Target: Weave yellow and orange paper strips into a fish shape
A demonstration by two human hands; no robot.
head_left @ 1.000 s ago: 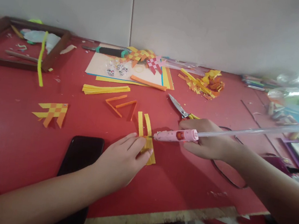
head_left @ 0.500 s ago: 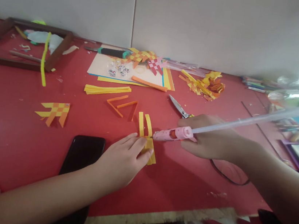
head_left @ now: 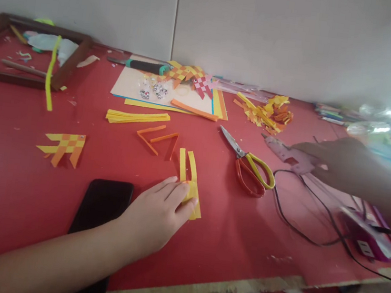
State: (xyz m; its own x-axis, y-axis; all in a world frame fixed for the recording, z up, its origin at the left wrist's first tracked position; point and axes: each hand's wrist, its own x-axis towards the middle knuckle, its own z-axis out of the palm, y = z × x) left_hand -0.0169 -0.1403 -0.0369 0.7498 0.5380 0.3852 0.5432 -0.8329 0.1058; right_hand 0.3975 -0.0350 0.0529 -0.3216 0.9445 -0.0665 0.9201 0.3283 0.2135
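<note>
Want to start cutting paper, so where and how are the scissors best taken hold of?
Probably by the yellow and red handles of the scissors, coming from the person's near side, slightly right: their rounded, open-centred ends face that way, while the pointed blades aim away, to the left.

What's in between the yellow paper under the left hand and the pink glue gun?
Scissors lie there on the red table; the head view shows them.

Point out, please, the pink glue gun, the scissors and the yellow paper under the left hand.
Pink glue gun [head_left: 281, 150], head view: on its body.
Scissors [head_left: 240, 153], head view: on the pivot.
Yellow paper [head_left: 193, 191], head view: on its broad middle part.
</note>
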